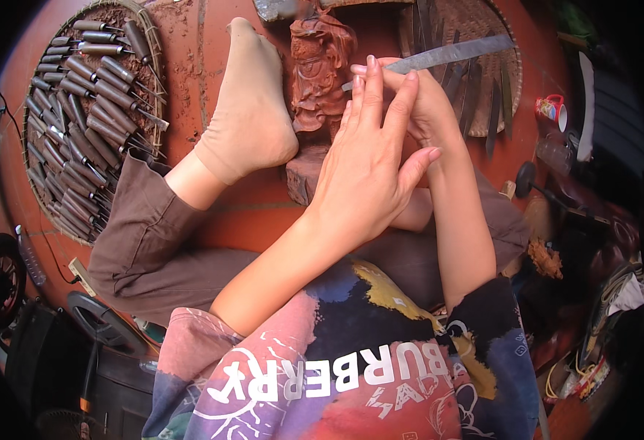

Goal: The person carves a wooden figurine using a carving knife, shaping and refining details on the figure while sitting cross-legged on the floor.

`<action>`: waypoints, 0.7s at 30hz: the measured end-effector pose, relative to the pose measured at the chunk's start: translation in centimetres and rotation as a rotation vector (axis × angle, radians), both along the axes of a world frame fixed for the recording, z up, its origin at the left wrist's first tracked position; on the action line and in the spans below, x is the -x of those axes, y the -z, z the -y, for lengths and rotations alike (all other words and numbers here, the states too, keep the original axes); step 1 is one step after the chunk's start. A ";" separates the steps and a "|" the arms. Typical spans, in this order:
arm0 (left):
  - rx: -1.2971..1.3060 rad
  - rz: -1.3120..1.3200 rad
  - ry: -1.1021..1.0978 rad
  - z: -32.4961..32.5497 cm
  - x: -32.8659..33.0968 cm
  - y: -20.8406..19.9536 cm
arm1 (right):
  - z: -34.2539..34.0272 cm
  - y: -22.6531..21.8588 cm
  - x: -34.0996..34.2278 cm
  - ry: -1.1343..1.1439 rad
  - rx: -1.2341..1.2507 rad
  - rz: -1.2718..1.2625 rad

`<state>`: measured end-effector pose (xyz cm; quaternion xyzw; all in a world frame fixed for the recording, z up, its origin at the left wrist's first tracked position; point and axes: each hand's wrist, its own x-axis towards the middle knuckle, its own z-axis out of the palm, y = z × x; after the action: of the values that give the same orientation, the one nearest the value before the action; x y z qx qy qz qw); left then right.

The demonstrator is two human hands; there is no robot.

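A reddish carved wooden figure (319, 72) stands in front of me on a rough wooden block (303, 174). Beside it, my right hand (426, 106) is closed around a long, flat grey file (454, 54). One end of the file points up to the right; its narrow end shows near the figure. My left hand (362, 158) crosses in front with its fingers stretched out and apart, palm down, overlapping the right hand's fingers. Whether the left fingertips touch the file I cannot tell. The right hand's grip is partly hidden behind the left fingers.
A round basket (162, 73) of wooden-handled chisels (80, 139) lies at left. Another woven basket (494, 103) with several dark flat files is at right, near a red mug (551, 111). My socked foot (252, 110) rests against the figure. Wood shavings litter the red floor.
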<state>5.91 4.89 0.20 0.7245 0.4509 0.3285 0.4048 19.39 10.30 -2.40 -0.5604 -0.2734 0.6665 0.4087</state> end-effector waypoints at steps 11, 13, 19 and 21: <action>0.029 -0.036 0.008 -0.2 -0.6 -0.5 | -0.4 1.0 -1.4 -0.073 0.019 -0.080; 0.031 -0.012 0.010 0.4 0.3 -1.0 | 0.1 1.8 -0.8 -0.100 -0.078 -0.028; 0.000 -0.057 -0.004 -0.4 -0.7 0.1 | -0.8 1.3 -1.9 -0.102 0.029 -0.049; 0.010 -0.063 0.005 -0.3 -0.6 -0.4 | -0.4 0.9 -0.9 -0.029 -0.011 0.036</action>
<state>6.54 5.16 0.56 0.7336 0.4633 0.3024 0.3946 20.34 10.67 -3.30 -0.5661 -0.2926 0.6605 0.3971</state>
